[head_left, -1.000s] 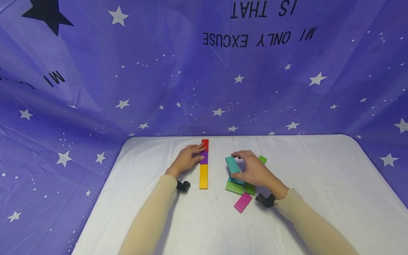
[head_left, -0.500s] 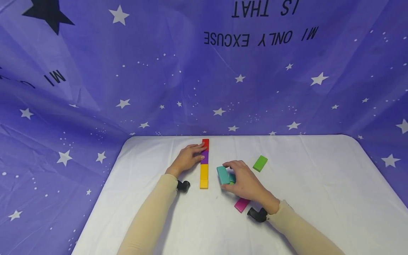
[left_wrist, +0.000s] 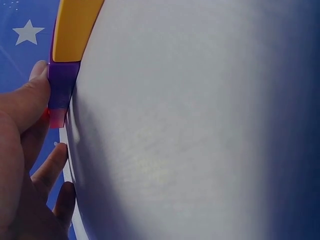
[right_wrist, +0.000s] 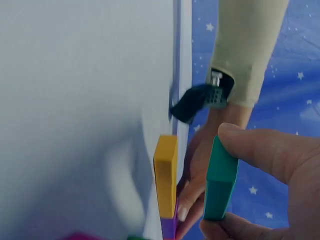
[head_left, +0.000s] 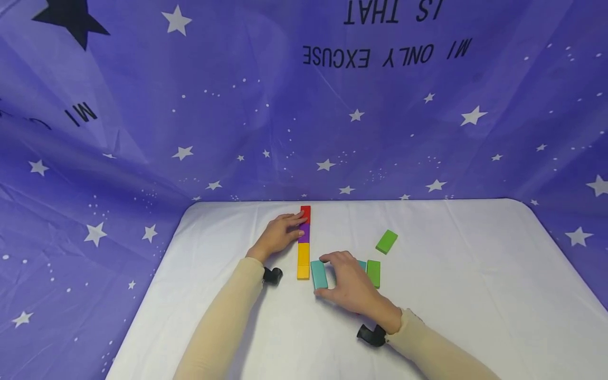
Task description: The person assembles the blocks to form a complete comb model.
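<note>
A red block (head_left: 305,212), a purple block (head_left: 304,234) and a yellow block (head_left: 303,254) form a straight line running away from the viewer. Beside the far end is my left hand (head_left: 276,236), its extended fingers resting on the red block and its thumb touching the purple one. In the left wrist view the thumb (left_wrist: 35,95) lies against the purple block's side. My right hand (head_left: 350,282) pinches a teal block (head_left: 319,274) by its two ends between thumb and fingertips, just right of the yellow block. The right wrist view has the teal block (right_wrist: 220,182) apart from the line.
Two green blocks, one farther back (head_left: 387,241) and one close behind the right hand (head_left: 373,273), lie on the white-covered table (head_left: 456,253). Another teal block (head_left: 362,265) is mostly hidden by that hand. A purple starry cloth (head_left: 285,105) hangs behind the table.
The right hand has carried the teal block left and nearer, from over the loose blocks to beside the yellow block. The left hand has stayed in place.
</note>
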`<state>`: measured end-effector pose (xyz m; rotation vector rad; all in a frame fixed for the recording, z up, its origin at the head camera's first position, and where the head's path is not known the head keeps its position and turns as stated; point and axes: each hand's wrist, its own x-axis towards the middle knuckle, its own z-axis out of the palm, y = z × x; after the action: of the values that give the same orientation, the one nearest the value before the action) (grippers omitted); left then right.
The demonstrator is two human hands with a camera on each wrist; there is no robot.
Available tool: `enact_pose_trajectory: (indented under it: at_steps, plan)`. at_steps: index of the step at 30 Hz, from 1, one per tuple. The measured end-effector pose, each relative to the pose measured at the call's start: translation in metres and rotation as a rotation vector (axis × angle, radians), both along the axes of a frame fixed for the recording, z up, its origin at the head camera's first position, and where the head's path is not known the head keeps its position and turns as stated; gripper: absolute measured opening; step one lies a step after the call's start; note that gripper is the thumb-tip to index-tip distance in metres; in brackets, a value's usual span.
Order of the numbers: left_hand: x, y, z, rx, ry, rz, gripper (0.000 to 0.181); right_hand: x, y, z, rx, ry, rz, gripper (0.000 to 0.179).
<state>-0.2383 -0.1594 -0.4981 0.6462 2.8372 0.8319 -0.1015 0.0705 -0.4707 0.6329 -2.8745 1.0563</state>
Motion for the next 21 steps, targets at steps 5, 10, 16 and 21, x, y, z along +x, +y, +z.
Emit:
enact_pose_trajectory:
  at_steps: [5, 10, 16, 21]
  plan:
    - [-0.001, 0.0, 0.0, 0.008, 0.007, -0.002, 0.048, 0.005, -0.01, -0.003, 0.008, 0.005, 0.012, 0.066]
    - [-0.001, 0.0, 0.0, 0.008, 0.01, -0.005, 0.048, 0.008, -0.017, -0.007, 0.038, 0.01, 0.025, 0.067]
    - [0.002, -0.002, 0.001, 0.017, -0.014, 0.007, 0.047, 0.012, -0.024, -0.01, 0.088, 0.018, 0.038, 0.067]
    - [0.001, -0.002, 0.0, 0.015, 0.005, -0.006, 0.048, 0.014, -0.027, -0.01, 0.14, 0.011, 0.037, 0.068]
